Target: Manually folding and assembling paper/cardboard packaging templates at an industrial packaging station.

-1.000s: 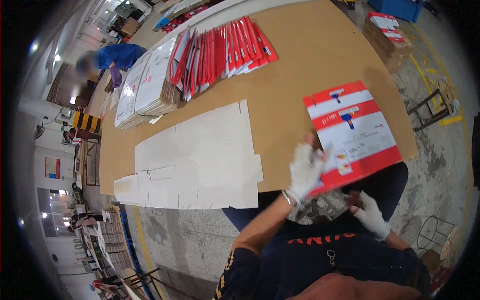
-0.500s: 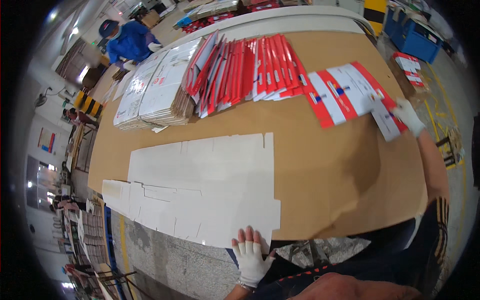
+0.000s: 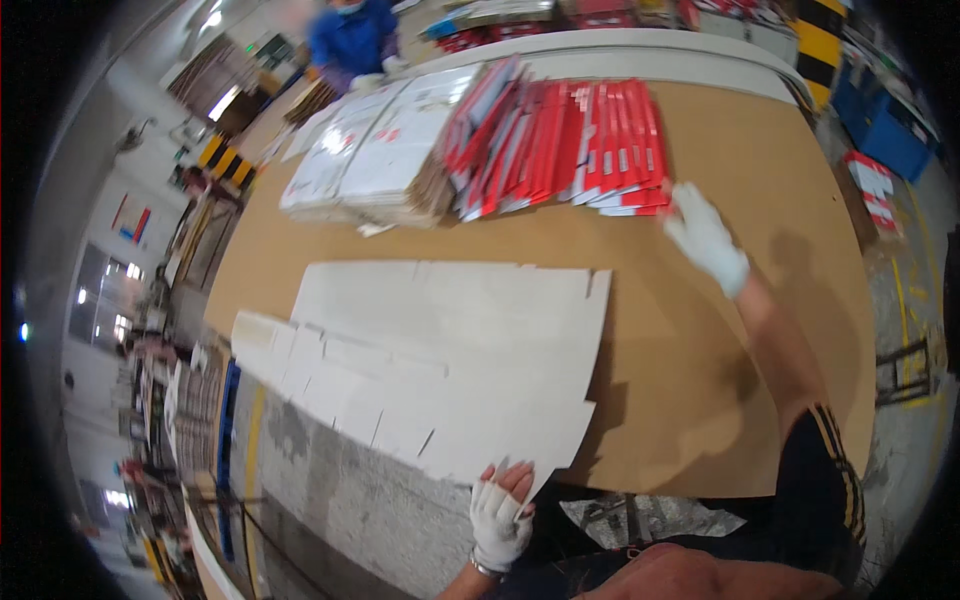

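My left hand [image 3: 501, 516], in a white glove with bare fingertips, is at the near edge of a white die-cut cardboard sheet [image 3: 460, 340]. Its fingers are bent round that edge, and the sheet's right side is slightly raised over a shadow. My right hand [image 3: 706, 240], in a white glove, reaches to the right end of a row of leaning red-and-white flat cartons [image 3: 610, 150]. Its fingertips meet the end carton but are blurred, so their grip cannot be made out.
Left of the row lies a bundled stack of white flat cartons [image 3: 390, 150]. Everything lies on a brown board tabletop [image 3: 690, 400]. Beyond its far left corner stands a person in blue [image 3: 350, 45]. A blue bin [image 3: 880, 120] and a red-and-white stack [image 3: 875, 190] are at the right.
My right hand has moved left to the row; the spread red-and-white piece it touched no longer lies out at the right. My left fingers, flat before, are now bent. The view has shifted.
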`<move>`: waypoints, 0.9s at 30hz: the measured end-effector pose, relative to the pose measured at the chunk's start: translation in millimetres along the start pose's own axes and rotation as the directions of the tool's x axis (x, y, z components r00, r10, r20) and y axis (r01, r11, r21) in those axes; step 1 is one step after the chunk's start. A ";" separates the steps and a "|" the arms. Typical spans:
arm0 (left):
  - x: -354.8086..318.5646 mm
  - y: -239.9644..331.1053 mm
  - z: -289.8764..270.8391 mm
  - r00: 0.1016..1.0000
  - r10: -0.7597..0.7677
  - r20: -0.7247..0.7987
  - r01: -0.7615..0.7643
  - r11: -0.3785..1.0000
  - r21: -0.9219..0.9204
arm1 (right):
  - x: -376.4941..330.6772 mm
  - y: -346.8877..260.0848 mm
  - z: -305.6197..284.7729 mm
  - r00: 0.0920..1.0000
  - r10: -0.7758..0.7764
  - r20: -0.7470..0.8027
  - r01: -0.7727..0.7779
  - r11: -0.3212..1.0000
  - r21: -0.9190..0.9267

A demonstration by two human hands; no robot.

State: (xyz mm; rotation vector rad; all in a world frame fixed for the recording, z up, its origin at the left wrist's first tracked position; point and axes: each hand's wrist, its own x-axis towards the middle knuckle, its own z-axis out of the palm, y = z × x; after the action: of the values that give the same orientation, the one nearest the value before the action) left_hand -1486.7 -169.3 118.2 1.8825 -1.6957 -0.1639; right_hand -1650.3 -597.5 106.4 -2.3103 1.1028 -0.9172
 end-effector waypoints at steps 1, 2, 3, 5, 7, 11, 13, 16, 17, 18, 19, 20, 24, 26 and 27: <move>-0.3 4.9 -6.1 0.998 0.053 -0.021 -0.053 0.999 0.007 | -32.1 -37.2 -2.2 0.961 -0.211 0.180 0.187 0.972 0.143; -4.2 6.2 -12.2 0.995 0.089 -0.038 -0.088 0.996 0.023 | -66.5 -107.7 -17.9 0.838 -0.442 0.319 0.350 0.885 0.307; -2.5 11.4 -13.4 0.986 0.152 -0.068 -0.150 0.988 0.028 | -99.9 -137.7 -18.4 0.672 -0.643 0.368 0.581 0.765 0.275; 9.8 24.6 -4.7 0.945 0.295 -0.142 -0.297 0.955 0.010 | -152.0 -170.1 -29.1 0.411 -0.784 0.465 0.728 0.590 0.350; 2.5 32.6 -1.0 0.932 0.282 -0.226 -0.297 0.954 -0.035 | -179.6 -185.9 -33.9 0.448 -0.800 0.398 0.765 0.574 0.292; -25.6 52.7 10.6 0.918 0.304 -0.254 -0.321 0.947 -0.026 | -229.8 -194.7 -41.0 0.533 -0.800 0.275 0.813 0.575 0.095; -35.8 59.1 28.2 0.935 0.312 -0.166 -0.342 0.918 -0.199 | -256.1 -186.2 -46.5 0.583 -0.754 0.302 0.770 0.632 0.092; -22.8 63.1 26.2 0.950 0.293 0.109 -0.286 0.955 -0.074 | -276.5 -155.0 -73.9 0.749 -0.603 0.275 0.622 0.783 0.024; -10.3 66.5 17.5 0.964 0.226 0.137 -0.228 0.974 -0.004 | -283.1 -140.6 -84.4 0.829 -0.521 0.205 0.533 0.846 -0.005; -10.4 51.6 21.6 0.952 0.116 0.285 -0.160 0.978 0.136 | -292.1 -130.1 -95.0 0.871 -0.470 0.144 0.484 0.870 -0.094; -9.1 44.7 19.3 0.960 0.031 0.278 -0.098 0.968 0.230 | -304.6 -117.8 -103.2 0.907 -0.413 0.087 0.422 0.889 -0.179; -7.0 34.7 17.0 0.967 0.055 0.250 -0.130 0.947 0.295 | -314.7 -103.9 -112.6 0.954 -0.283 0.095 0.280 0.959 0.044; 11.1 -8.6 49.8 0.925 0.247 0.288 -0.350 0.845 0.403 | -367.6 -57.0 -147.4 0.990 0.114 0.085 -0.125 0.984 0.131; 23.8 -2.8 59.8 0.908 0.302 0.292 -0.287 0.953 -0.091 | -384.1 -56.0 -162.1 0.981 0.191 0.042 -0.196 0.945 0.264; 28.7 -1.0 62.3 0.900 0.316 0.299 -0.301 0.949 -0.095 | -389.2 -56.5 -168.0 0.968 0.250 0.021 -0.238 0.886 0.398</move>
State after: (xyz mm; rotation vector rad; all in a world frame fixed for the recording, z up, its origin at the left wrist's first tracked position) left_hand -1509.8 -217.5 75.2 1.5871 -2.1600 -0.3860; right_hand -1923.0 -268.1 109.0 -1.7877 1.0734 -0.9757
